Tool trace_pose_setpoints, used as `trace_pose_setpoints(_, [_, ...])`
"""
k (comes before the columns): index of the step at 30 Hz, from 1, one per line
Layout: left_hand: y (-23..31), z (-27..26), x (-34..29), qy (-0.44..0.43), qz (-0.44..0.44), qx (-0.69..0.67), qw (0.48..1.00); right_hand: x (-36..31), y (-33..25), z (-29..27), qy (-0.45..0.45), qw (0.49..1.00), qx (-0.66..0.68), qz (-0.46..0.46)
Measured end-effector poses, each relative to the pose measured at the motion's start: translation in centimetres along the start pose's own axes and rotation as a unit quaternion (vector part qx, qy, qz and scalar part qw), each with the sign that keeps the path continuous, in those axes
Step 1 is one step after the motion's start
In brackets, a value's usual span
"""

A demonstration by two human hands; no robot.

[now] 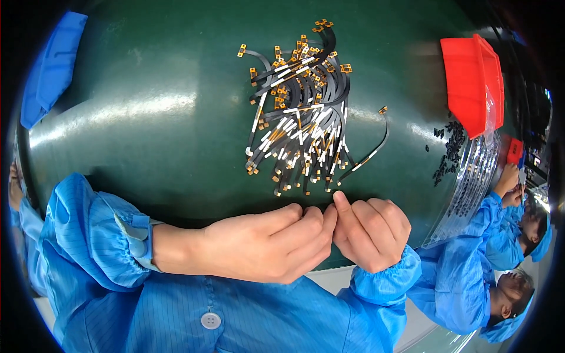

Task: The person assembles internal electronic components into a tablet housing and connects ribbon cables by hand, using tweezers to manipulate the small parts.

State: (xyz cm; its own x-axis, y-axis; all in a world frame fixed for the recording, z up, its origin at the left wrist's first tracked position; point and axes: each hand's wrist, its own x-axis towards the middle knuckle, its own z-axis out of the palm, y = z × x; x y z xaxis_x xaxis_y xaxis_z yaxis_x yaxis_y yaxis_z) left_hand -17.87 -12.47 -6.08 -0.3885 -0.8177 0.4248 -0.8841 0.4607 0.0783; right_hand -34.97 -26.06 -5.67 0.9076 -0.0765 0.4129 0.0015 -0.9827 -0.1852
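My left hand (pixel 268 244) and my right hand (pixel 372 230) meet at the fingertips over the near part of the green table (pixel 141 147). Both have their fingers curled and pinched together. Whatever sits between them is hidden by the fingers. Just beyond lies a loose heap of thin black flex cables (pixel 306 115) with gold-orange connector ends and white strips. One flex cable (pixel 369 157) lies apart at the heap's right side, its near end close to my right hand's fingertips.
A blue plastic bin (pixel 54 67) stands at the far left, a red bin (pixel 468 82) at the far right. Small black parts (pixel 452 147) lie scattered beside clear plastic packaging (pixel 465 191) with rows of dark pieces. Co-workers in blue (pixel 450 288) sit along the right.
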Motion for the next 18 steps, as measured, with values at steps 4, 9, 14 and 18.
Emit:
trace_pose_setpoints(4, [0.1, -0.2, 0.2, -0.003, -0.002, -0.009, 1.0, 1.0, -0.3, -0.2, -0.015, 0.999, 0.038, 0.035])
trace_pose_setpoints(9, [-0.6, -0.4, 1.5, -0.014, -0.01, -0.051, 0.999, 0.1, 2.0, -2.7, 0.093, 0.952, 0.042, 0.288])
trace_pose_setpoints(14, [-1.5, -0.8, 4.3, -0.003, -0.04, -0.022, 0.999, -0.3, 5.0, -2.0, 0.117, 0.905, -0.008, 0.409])
trace_pose_setpoints(18, [-2.4, 1.5, 6.4, -0.012, -0.083, 0.021, 0.996, -0.6, 5.2, -1.6, 0.123, 0.903, -0.002, 0.412])
